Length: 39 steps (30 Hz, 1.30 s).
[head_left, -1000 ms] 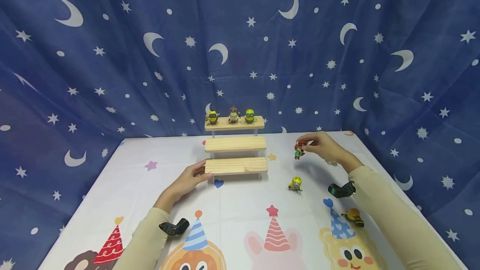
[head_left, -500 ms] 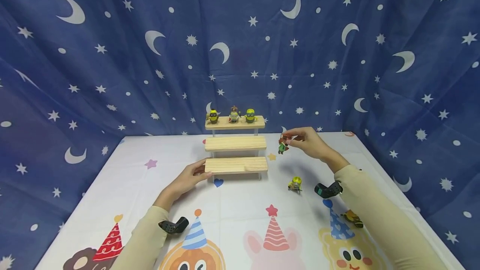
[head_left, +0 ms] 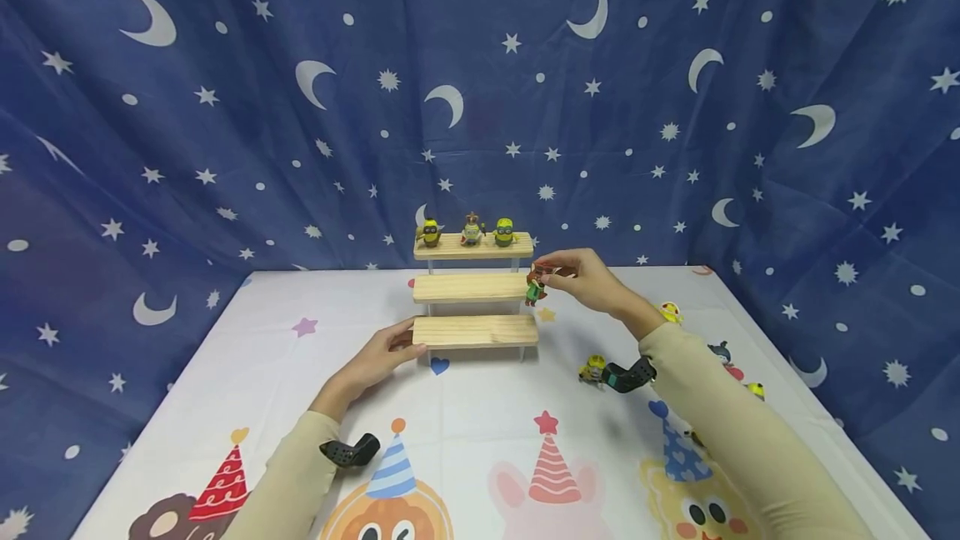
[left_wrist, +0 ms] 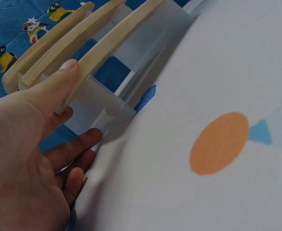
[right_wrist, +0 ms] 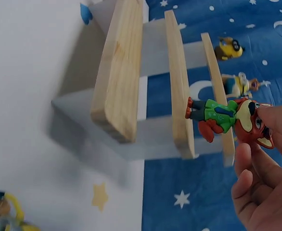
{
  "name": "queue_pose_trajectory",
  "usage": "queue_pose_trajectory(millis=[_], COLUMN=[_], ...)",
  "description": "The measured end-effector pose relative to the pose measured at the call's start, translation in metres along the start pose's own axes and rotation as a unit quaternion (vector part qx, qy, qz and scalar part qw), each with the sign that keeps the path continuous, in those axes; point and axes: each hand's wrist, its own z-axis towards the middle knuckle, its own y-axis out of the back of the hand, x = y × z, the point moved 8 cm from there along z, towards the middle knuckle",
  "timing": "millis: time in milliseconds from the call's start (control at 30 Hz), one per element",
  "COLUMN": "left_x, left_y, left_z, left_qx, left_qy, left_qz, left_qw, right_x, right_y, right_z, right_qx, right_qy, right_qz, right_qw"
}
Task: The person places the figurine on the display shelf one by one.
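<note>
Nearest us, our forearms reach out over the printed tablecloth [head_left: 480, 407]. Our left hand [head_left: 375, 361] rests against the left end of the lowest step of the wooden stepped stand [head_left: 474, 330], thumb on the plank's end and fingers loosely extended beside the clear support, gripping nothing; it seems placed there to steady the stand. To the right, a yellow figure [head_left: 591, 368] stands on the cloth just beside our right wrist, with a few more small figures [head_left: 720, 352] scattered near the table's right edge.

Further on, our right hand [head_left: 588, 277] pinches the fox figure [head_left: 535, 287] by its head, so its body and feet hang free. It is in the air at the right end of the middle step [right_wrist: 179, 82], its feet just touching or a hair off the plank; we cannot tell which. That step is bare along its length, as is the lowest. On the top step, three yellow figures [head_left: 469, 232] stand in a row against the starry blue curtain [head_left: 225, 107].
</note>
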Motion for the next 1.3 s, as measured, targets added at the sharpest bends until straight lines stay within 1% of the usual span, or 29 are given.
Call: queue_pose_trajectory(millis=[233, 467, 700, 800, 1067, 1300], left_x=[-0.003, -0.001, -0.001, -0.002, -0.004, -0.003], left_y=[-0.001, -0.001, 0.000, -0.001, -0.001, 0.000], left_z=[-0.001, -0.001, 0.000, 0.000, -0.001, -0.002], left_qx=[0.001, 0.000, -0.005, -0.003, 0.005, 0.007], left_qy=[-0.005, -0.002, -0.001, 0.003, -0.002, -0.001], left_qz=[-0.001, -0.001, 0.006, 0.002, -0.004, 0.004], left_qw=[1.0000, 1.0000, 1.0000, 1.0000, 1.0000, 1.0000], right_x=[0.018, 0.032, 0.049, 0.054, 0.060, 0.068], right_y=[-0.013, -0.026, -0.039, -0.044, -0.059, -0.070], right_z=[0.009, 0.021, 0.036, 0.041, 0.056, 0.068], right_qx=[0.004, 0.005, 0.007, 0.007, 0.007, 0.010], right_qy=[0.011, 0.015, 0.029, 0.031, 0.029, 0.033], right_qz=[0.007, 0.019, 0.067, 0.073, 0.086, 0.100], right_qw=[0.9999, 0.9997, 0.9973, 0.9968, 0.9958, 0.9944])
